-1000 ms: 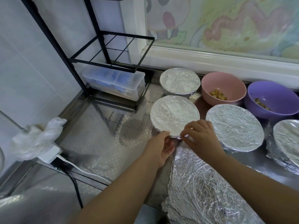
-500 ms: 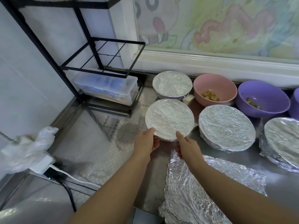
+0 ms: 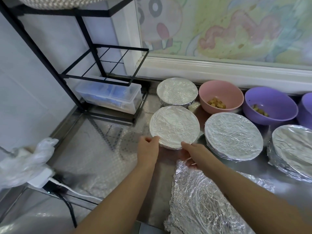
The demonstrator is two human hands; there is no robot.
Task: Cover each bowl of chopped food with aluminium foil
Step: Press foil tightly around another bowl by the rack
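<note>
The foil-covered bowl [image 3: 174, 126] — standing on the table [image 3: 94, 157] near the black rack [image 3: 50, 69] — is gripped at its near rim by the curled fingers of the left hand [image 3: 148, 150] and the right hand [image 3: 191, 153].

Soft, even daylight is coming in through the decorated pane [image 3: 236, 27] beyond my left hand [image 3: 148, 150] and right hand [image 3: 194, 153], making the scene bright. The foil-covered bowl [image 3: 174, 125] I'm gripping is glaring near-white; the loose foil sheet [image 3: 202, 208] under my right forearm is sparkling. Faint shadows are sitting just beneath both hands. Left of my left hand, the rack [image 3: 92, 48] is bowing with wide-angle warp, and the plastic bag [image 3: 28, 162] is blurring.
</note>
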